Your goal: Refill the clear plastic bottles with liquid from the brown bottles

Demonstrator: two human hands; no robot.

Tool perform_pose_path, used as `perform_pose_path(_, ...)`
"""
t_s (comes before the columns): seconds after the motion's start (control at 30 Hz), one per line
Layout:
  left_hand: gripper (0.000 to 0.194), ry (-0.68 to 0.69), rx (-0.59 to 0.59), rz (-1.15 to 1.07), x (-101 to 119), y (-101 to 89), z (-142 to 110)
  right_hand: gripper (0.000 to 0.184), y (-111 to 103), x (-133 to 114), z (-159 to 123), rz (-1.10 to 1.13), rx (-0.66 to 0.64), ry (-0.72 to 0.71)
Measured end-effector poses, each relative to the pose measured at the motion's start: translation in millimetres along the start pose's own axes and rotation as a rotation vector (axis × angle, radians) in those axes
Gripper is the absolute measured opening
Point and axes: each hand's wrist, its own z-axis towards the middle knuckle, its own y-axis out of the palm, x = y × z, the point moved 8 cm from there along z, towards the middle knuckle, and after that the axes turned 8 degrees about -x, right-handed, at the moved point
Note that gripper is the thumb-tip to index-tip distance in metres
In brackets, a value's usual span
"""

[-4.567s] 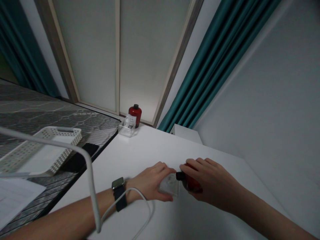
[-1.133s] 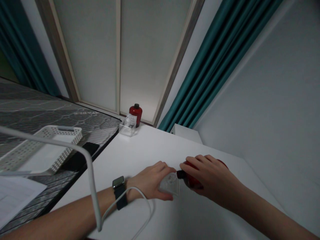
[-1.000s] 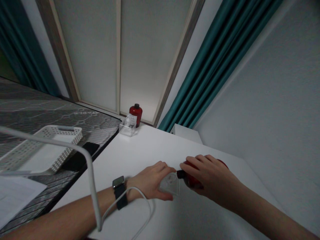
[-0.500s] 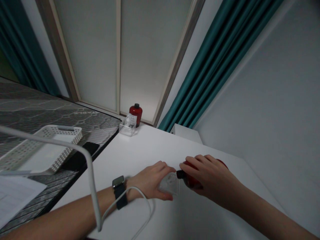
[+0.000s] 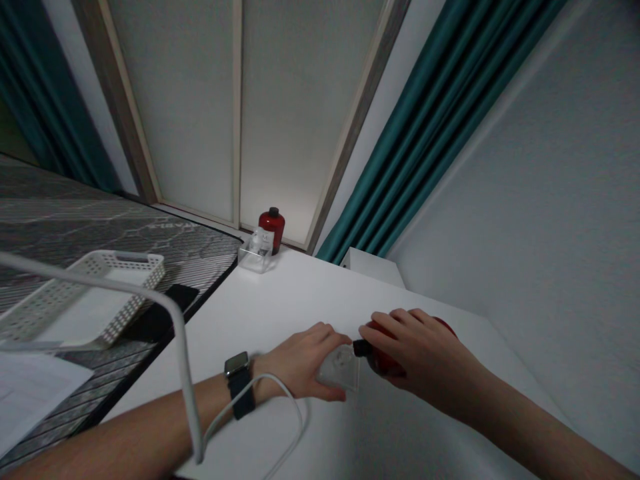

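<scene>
My left hand [image 5: 310,363], with a watch [image 5: 239,380] on its wrist, grips a small clear plastic box [image 5: 343,368] between thumb and fingers on the white table. What lies inside the box is hard to make out. To its right, my right hand [image 5: 415,347] is wrapped over a dark red bottle [image 5: 385,363]. The bottle is tilted onto its side, its black cap [image 5: 361,348] pointing left at the rim of the box. Most of the bottle is hidden under my fingers.
At the far corner of the white table [image 5: 300,293] stand another red bottle [image 5: 278,233] and a clear box [image 5: 254,259] in front of it. A white basket [image 5: 145,267] and papers [image 5: 35,393] lie at left. A white cable [image 5: 183,347] crosses the foreground.
</scene>
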Motion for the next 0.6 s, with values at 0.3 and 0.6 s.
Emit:
perform_pose_path(0.3,0.077,-0.004,-0.022,-0.015,3.0,-4.1,-0.3,0.048,-3.2,-0.9,0.4,-0.017,0.019,-0.008)
perform_pose_path(0.6,0.095,0.033,-0.082,0.01,-0.6,-15.4,-0.6,0.048,-6.1,-2.2,-0.4,-0.051,0.033,-0.013)
